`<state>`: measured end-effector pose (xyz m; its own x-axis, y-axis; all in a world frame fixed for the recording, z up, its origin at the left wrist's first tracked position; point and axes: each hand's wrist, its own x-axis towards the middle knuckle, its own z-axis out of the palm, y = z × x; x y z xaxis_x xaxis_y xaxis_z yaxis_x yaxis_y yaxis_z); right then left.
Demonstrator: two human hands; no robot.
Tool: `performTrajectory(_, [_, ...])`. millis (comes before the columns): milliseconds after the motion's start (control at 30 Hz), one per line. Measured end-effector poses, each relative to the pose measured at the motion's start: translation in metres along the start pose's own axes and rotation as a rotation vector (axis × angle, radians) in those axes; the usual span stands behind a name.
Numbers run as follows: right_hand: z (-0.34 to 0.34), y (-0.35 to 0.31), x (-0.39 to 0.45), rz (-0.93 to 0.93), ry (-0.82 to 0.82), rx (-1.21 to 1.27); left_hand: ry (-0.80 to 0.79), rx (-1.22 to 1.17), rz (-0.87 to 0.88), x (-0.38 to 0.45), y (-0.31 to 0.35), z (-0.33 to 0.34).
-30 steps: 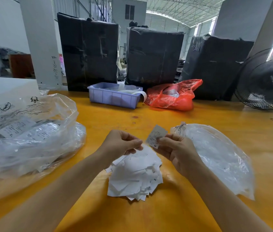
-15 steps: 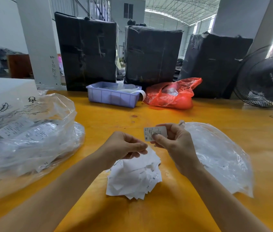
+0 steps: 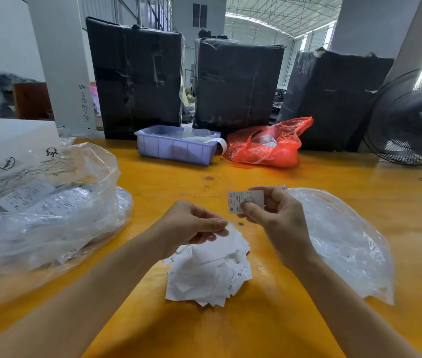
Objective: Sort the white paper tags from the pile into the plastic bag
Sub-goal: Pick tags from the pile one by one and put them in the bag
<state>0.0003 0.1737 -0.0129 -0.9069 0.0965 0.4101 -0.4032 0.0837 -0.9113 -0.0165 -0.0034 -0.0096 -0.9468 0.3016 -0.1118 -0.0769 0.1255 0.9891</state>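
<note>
Your right hand [image 3: 274,218] pinches one tag [image 3: 246,201] up to read it; your left hand [image 3: 191,223] pinches another off the pile [image 3: 210,275] below.

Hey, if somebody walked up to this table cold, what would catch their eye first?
Probably the right hand at the centre, pinching a white tag marked M above the yellow table. Just below it, the left hand holds paper at the top of the pile of white tags. Farther back, the red plastic bag stands out beside the lilac tray.
</note>
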Motion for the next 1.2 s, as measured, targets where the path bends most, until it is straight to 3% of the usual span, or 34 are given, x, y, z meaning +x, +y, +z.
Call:
performTrajectory(200, [0.0044,0.0046,-0.0017,-0.061,-0.052,-0.215,0.009,0.002,-0.006,0.0012,0.0000,0.0012])
performTrajectory(600, [0.0067,0.0052,-0.0033,-0.127,-0.034,-0.309,-0.001,0.020,0.015,0.0008,-0.0003,-0.0008])
performTrajectory(867, [0.0038,0.0079,-0.0015,-0.028,-0.177,-0.340,0.100,0.031,0.052,0.0026,-0.0013,0.0002])
performTrajectory(1033, [0.0030,0.0057,-0.0010,0.003,-0.206,-0.295,0.099,0.073,0.061,0.0029,-0.0018,0.0027])
performTrajectory(1200, [0.0013,0.0039,-0.0026,0.118,-0.336,-0.261,0.107,0.111,0.092,0.0026,-0.0034,0.0059])
